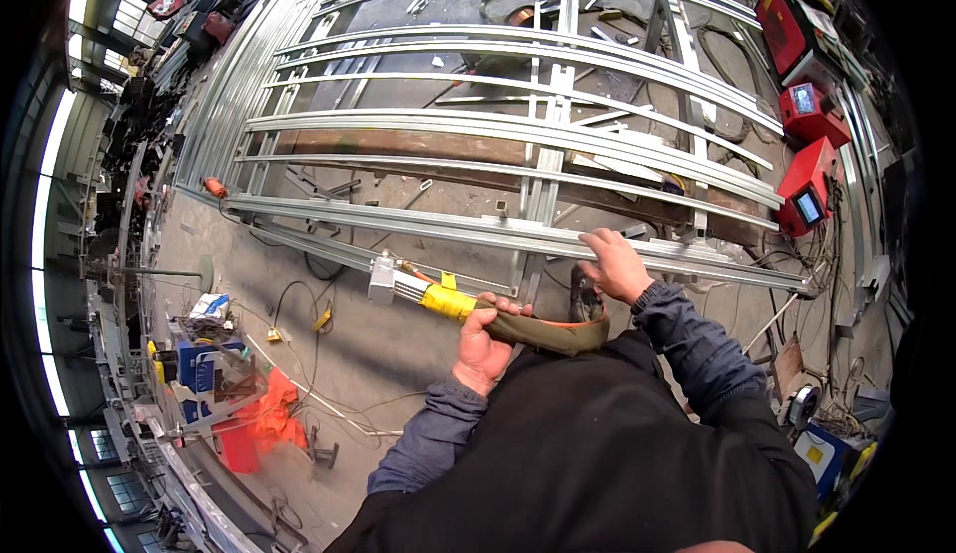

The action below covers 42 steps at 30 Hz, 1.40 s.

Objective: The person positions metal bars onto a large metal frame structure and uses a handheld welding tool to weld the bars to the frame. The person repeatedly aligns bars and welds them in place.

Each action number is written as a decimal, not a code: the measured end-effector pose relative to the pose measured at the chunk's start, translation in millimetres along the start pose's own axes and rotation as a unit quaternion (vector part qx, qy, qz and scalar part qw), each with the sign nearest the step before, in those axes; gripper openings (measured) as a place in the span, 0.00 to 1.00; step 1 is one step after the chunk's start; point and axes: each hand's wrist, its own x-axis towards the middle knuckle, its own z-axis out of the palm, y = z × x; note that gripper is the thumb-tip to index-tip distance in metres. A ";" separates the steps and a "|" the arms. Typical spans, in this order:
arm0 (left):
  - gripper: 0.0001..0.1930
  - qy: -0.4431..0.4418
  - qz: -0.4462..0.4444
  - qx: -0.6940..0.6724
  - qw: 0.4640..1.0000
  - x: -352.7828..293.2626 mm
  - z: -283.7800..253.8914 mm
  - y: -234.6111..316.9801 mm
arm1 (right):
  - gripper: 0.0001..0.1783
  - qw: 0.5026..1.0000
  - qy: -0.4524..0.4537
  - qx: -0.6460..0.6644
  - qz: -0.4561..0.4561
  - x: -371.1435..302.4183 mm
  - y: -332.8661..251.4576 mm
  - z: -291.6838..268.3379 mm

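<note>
My left hand is closed around a thick cable in an olive-green fabric sleeve. Beyond that grip, yellow tape wraps the cable, and a grey metal block is at its far end. From my left hand the sleeve curves right, with an orange strip showing along it, toward a dark piece below my right hand. My right hand has its fingers apart over the near edge of the galvanized steel rails. Whether it touches the rail or the dark piece, I cannot tell.
A large frame of parallel steel tubes spans the space ahead. Red machines with screens stand at the right. Cables and a pale rod lie on the floor at left, near an orange cloth and a blue machine.
</note>
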 end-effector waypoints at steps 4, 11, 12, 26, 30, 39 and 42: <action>0.12 0.010 -0.033 -0.039 0.999 29.7 -24.0 29.8 | 0.38 0.996 -0.029 -0.084 0.003 19.0 8.3 23.0; 0.14 0.074 -0.054 -0.061 0.994 88.7 -67.7 37.8 | 0.43 0.989 -0.036 -0.143 -0.005 24.7 15.4 31.4; 0.15 0.082 -0.056 -0.052 0.994 101.3 -74.9 34.2 | 0.43 0.989 -0.040 -0.143 0.005 21.8 22.0 33.4; 0.10 0.279 -0.020 -0.095 0.955 189.0 -112.2 35.6 | 0.39 0.994 -0.027 -0.104 -0.015 25.6 41.0 44.1; 0.11 0.350 -0.037 -0.082 0.932 198.6 -125.0 38.9 | 0.40 0.998 -0.042 -0.050 0.024 24.3 21.3 28.9; 0.22 0.397 -0.152 0.009 0.905 247.0 -182.8 46.4 | 0.33 0.995 0.017 0.093 -0.008 112.4 -119.3 10.9; 0.21 0.197 -0.187 0.263 0.926 238.2 -184.5 57.7 | 0.32 0.998 0.009 0.066 -0.008 148.7 -171.0 48.2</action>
